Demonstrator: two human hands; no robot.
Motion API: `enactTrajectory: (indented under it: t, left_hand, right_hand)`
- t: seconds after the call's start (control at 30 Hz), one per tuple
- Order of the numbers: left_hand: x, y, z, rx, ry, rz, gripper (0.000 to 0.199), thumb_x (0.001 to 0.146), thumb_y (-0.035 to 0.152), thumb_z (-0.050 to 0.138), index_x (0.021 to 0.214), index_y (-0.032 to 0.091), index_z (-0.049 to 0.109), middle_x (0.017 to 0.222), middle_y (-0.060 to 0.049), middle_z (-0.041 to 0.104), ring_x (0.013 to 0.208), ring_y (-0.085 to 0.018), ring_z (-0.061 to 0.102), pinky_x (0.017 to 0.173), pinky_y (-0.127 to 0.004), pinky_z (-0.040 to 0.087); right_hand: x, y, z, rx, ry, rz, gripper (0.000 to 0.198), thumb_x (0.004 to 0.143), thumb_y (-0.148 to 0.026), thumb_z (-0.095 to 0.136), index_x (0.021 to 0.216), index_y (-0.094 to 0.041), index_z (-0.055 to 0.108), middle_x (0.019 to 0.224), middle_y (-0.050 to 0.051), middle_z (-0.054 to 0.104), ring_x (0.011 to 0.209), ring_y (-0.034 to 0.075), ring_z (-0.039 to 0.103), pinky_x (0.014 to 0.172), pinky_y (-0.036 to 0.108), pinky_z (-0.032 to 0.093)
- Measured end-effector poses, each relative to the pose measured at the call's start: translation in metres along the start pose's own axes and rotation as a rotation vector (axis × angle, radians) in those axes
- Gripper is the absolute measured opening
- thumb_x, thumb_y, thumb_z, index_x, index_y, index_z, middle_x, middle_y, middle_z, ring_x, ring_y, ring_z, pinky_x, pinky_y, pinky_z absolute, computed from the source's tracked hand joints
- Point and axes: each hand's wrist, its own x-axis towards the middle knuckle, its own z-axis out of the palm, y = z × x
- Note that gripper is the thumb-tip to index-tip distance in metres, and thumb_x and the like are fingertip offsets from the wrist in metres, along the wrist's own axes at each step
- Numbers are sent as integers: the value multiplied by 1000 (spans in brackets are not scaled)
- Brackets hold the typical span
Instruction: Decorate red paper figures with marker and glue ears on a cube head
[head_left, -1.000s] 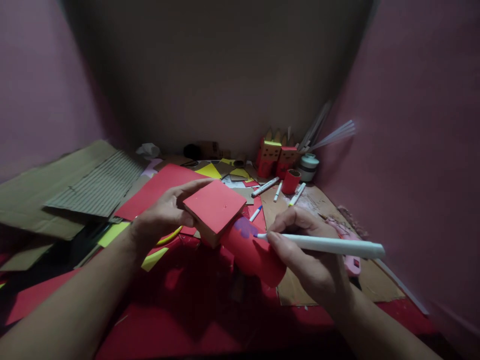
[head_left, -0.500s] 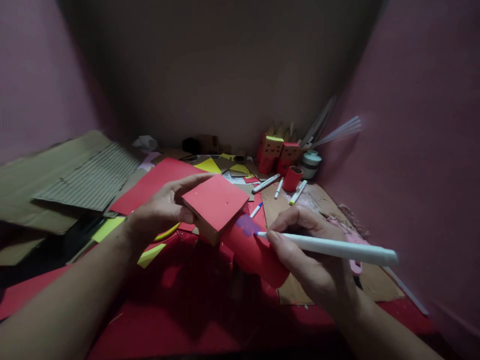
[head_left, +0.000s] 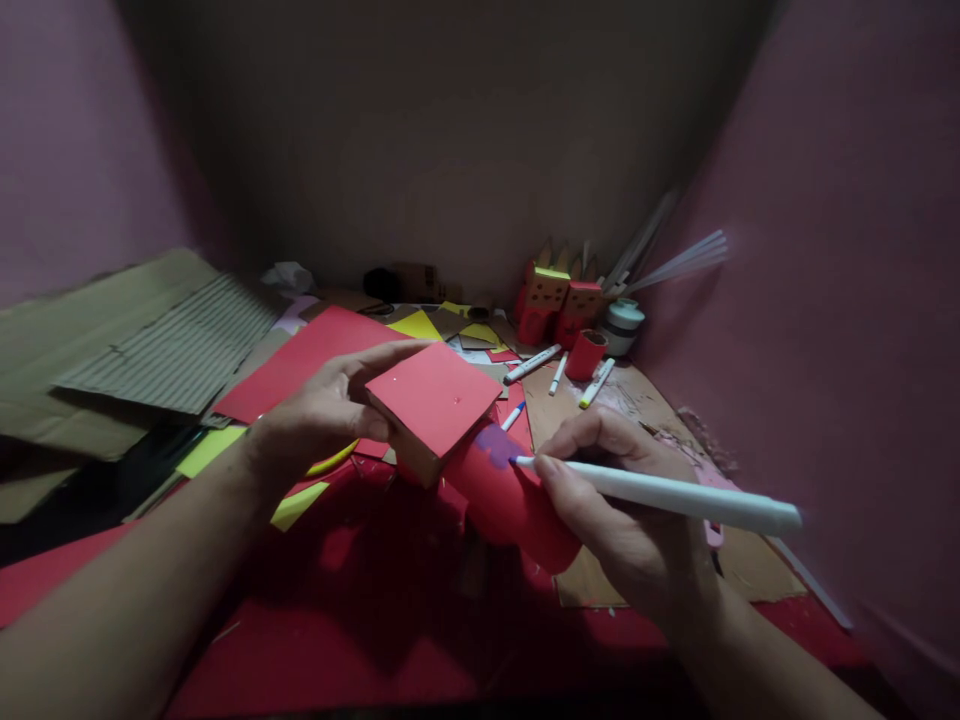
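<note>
Left hand (head_left: 322, 405) clamps box (head_left: 435, 400); right hand (head_left: 622, 500) pinches pen (head_left: 675, 497); 1 purple patch (head_left: 495, 446) coloured, tube (head_left: 510, 505) otherwise red.

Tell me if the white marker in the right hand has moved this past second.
Yes, rightward: against the cardboard sheet at right, the back end of the white marker has shifted to nearly above the sheet's right corner in view.

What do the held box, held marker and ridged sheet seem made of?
Box: likely cardboard under matte red paper; brown sides show below the red top.
Marker: probably plastic, its white barrel smooth and uniform.
Ridged sheet: dull corrugated cardboard, judging by parallel ridges.
</note>
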Motion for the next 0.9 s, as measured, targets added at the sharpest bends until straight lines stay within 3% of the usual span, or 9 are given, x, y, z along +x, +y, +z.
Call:
enactTrajectory:
  t: [0.17, 0.5, 0.9]
  left_hand:
    - [-1, -1, -2, -31, -16, -20, 65, 56, 13, 84, 119, 25, 79, 109, -1, 82, 99, -26, 73, 79, -30, 56]
    - [3, -2, -3, -18, -20, -44, 72, 49, 15, 87, 119, 27, 80, 117, -4, 80, 109, -29, 71, 86, -33, 56]
    - [3, -5, -5, -24, -56, -17, 68, 52, 13, 85, 118, 30, 80, 112, 0, 81, 101, -23, 73, 81, -27, 57]
  right_hand:
    - [-3, 1, -2, -28, 1, -2, 16, 89, -30, 72, 76, -23, 64, 57, -5, 60, 46, 9, 50, 39, 18, 38]
    - [-2, 0, -5, -146, 18, -37, 14, 90, -29, 73, 79, -24, 65, 63, -6, 62, 52, 8, 52, 45, 18, 39]
    - [-8, 1, -8, -16, -39, 16, 14, 91, -28, 73, 82, -24, 64, 63, -6, 57, 51, 8, 47, 44, 18, 36]
